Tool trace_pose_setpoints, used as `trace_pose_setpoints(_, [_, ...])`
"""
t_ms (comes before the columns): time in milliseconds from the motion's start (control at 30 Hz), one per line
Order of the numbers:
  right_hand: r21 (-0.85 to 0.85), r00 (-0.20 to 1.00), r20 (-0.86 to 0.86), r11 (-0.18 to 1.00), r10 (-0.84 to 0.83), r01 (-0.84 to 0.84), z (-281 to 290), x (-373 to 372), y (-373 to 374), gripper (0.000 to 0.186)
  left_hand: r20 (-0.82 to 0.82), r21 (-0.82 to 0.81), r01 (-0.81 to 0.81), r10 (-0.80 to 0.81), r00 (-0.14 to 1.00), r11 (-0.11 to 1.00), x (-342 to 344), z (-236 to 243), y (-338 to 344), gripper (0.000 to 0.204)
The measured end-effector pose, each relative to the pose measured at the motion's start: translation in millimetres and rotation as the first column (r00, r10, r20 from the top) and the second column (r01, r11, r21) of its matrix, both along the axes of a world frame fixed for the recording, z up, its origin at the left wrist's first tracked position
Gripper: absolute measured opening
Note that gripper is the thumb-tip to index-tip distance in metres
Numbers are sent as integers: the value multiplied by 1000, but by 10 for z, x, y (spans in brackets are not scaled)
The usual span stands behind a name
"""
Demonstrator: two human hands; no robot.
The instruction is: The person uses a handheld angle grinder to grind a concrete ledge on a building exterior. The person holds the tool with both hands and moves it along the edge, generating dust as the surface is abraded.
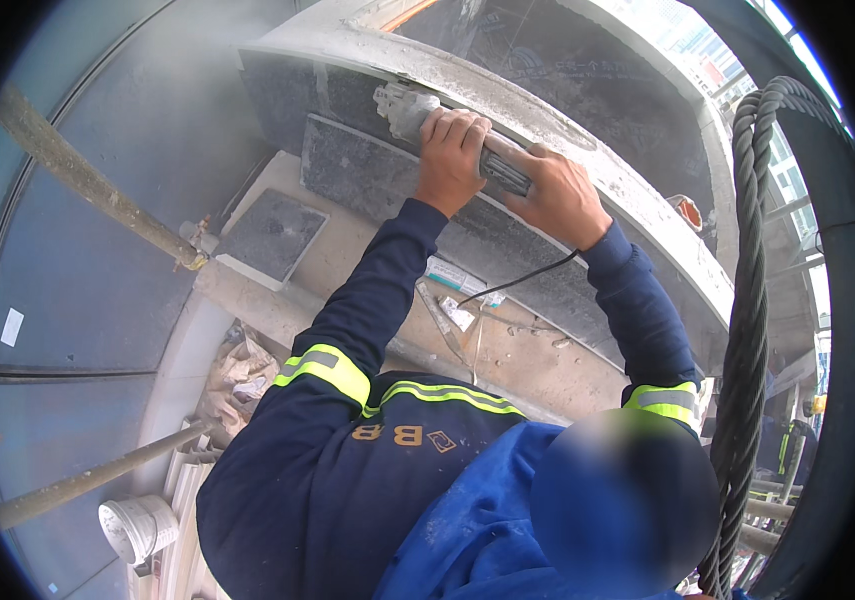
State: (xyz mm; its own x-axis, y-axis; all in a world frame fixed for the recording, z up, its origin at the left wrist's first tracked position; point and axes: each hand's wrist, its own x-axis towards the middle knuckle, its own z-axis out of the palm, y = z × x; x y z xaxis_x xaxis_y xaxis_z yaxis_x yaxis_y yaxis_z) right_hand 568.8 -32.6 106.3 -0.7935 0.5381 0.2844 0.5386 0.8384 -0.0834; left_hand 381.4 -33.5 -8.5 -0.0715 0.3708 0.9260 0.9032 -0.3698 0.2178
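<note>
A dust-covered angle grinder (pixel 507 172) is held against the edge of a pale stone ledge (pixel 547 125). My left hand (pixel 451 158) is closed around its front part, just behind the whitened head (pixel 403 108). My right hand (pixel 559 196) grips the rear of the body. From there a black cord (pixel 537 270) trails down to the left. Where the disc meets the stone, dust and the grinder's head hide the contact. Below the ledge stands a dark grey panel (pixel 372 172).
Dust hangs at upper left before blue-grey panels (pixel 97 270). Scaffold poles (pixel 97 190) cross the left side. A square grey tile (pixel 272 235), a sealant tube (pixel 459 278) and debris lie below my arms. A white bucket (pixel 135 530) stands lower left; thick twisted cable (pixel 750 250) hangs right.
</note>
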Motion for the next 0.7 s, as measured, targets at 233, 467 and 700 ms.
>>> trace_pose_setpoints(233, [7, 1000, 17, 1000, -20, 20, -44, -70, 52, 60, 2, -35, 19, -19, 1000, 999, -70, 7, 7, 73])
trace_pose_setpoints(467, [-15, 997, 48, 998, -61, 62, 129, 172, -146, 62, 9, -26, 31, -31, 999, 999, 197, 118, -145, 61])
trace_pose_setpoints(700, [-9, 992, 85, 995, -94, 96, 184, 319, -223, 61, 18, 39, 17, -18, 1000, 999, 375, 135, -152, 47])
